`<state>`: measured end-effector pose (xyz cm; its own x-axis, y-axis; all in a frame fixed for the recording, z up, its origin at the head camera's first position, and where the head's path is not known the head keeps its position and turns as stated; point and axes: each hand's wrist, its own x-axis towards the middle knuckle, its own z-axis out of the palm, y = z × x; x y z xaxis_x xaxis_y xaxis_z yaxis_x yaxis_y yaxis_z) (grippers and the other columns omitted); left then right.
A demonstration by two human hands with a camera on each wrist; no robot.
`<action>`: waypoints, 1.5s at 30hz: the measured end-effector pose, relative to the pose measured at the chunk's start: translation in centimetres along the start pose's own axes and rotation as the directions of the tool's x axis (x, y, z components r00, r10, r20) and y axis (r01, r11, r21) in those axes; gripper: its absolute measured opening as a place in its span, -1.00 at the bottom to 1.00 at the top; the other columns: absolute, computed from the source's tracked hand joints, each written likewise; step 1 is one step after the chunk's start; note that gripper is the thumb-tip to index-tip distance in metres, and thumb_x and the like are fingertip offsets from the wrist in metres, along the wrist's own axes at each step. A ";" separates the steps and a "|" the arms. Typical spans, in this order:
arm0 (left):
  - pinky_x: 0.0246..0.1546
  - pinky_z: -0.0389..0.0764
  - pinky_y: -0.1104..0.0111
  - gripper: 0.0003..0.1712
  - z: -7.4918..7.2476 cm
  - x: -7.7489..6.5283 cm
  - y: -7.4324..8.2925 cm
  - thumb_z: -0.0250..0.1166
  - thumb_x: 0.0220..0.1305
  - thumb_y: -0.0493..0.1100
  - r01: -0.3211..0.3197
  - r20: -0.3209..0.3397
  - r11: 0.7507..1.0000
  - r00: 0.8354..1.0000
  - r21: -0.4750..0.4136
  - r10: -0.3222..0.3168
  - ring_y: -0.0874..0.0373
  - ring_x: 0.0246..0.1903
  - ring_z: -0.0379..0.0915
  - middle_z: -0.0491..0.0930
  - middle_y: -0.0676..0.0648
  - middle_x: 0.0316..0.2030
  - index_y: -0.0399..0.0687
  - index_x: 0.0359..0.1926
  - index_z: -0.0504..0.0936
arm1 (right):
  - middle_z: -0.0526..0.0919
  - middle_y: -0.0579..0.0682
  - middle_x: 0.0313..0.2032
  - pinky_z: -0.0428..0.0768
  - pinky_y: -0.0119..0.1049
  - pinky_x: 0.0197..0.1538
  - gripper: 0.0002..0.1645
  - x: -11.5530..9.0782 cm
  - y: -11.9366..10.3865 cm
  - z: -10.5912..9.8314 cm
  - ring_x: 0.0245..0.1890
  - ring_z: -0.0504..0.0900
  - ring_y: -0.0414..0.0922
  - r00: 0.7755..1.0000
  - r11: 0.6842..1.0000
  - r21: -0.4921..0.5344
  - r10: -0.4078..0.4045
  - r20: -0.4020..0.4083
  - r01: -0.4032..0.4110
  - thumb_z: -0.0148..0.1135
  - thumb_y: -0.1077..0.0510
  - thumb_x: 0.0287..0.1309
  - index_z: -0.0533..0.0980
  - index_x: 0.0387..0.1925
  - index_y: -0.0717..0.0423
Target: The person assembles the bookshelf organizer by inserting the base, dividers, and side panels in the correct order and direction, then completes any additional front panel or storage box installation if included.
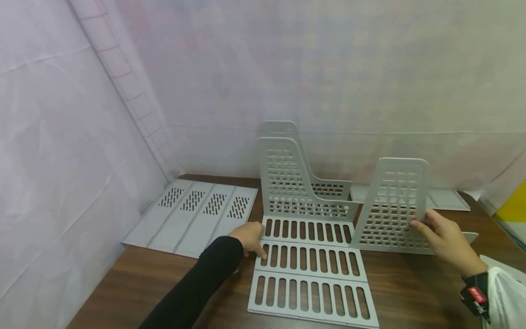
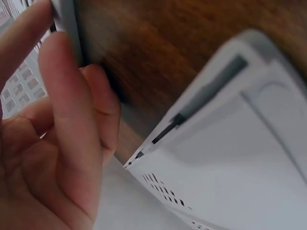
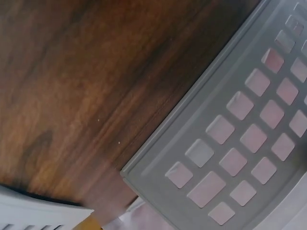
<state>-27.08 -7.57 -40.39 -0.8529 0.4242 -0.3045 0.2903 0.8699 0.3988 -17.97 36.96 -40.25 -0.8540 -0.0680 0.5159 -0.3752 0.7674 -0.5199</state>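
On the brown counter (image 1: 242,292), the slotted panel (image 1: 309,270) lies flat, the left hand (image 1: 248,237) touching its left edge, though whether it grips cannot be told. To the right, the right hand (image 1: 445,240) pinches an upright perforated panel (image 1: 392,205). Flat vented sheets (image 1: 193,219) lie left; farther, two cut-away panels (image 1: 283,176) stand upright.

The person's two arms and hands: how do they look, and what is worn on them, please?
The left arm has a dark black sleeve reaching the wrist; the left hand is bare. The right arm has a loose, wrinkled whitish sleeve and a black wrist strap with a red patch; the right hand is also bare.
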 end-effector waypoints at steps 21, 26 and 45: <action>-0.67 0.55 0.42 -0.30 0.4 0.3 -0.3 0.58 -0.16 -0.11 -0.040 0.012 0.999 0.999 -0.029 0.041 0.17 -0.63 0.46 0.56 -0.17 -0.13 -0.26 0.02 0.50 | 0.69 0.10 -0.50 0.27 -0.52 -0.66 -0.85 3.0 -9.3 9.9 -0.67 0.30 -0.45 0.996 0.995 0.058 -0.074 -0.057 0.077 0.24 0.28 0.17 0.50 -0.23 0.24; -0.65 0.48 0.41 -0.43 -0.1 0.2 -0.6 0.58 -0.16 -0.08 -0.062 0.007 0.998 0.998 0.014 0.062 0.19 -0.71 0.43 0.57 -0.08 -0.40 -0.20 -0.14 0.54 | 0.68 0.08 -0.51 0.21 -0.49 -0.68 -0.88 3.4 -10.0 10.8 -0.69 0.22 -0.44 0.996 0.997 0.061 -0.033 -0.085 0.038 0.23 0.27 0.17 0.49 -0.25 0.23; -0.47 0.33 0.36 -0.53 0.3 0.5 -1.4 0.57 -0.17 -0.01 -0.138 -0.028 0.989 0.990 0.062 0.140 0.16 -0.52 0.30 0.40 0.02 -0.53 -0.08 -0.47 0.43 | 0.74 0.15 -0.39 0.30 -0.42 -0.65 -0.84 4.3 -11.9 12.8 -0.65 0.36 -0.36 0.997 0.995 0.095 0.045 -0.060 -0.039 0.21 0.21 0.21 0.50 -0.23 0.24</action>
<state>-27.72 -8.52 -41.40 -0.8160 0.5341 -0.2212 0.4314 0.8172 0.3821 -21.76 19.36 -40.60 -0.8468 0.0045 0.5319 -0.3742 0.7057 -0.6017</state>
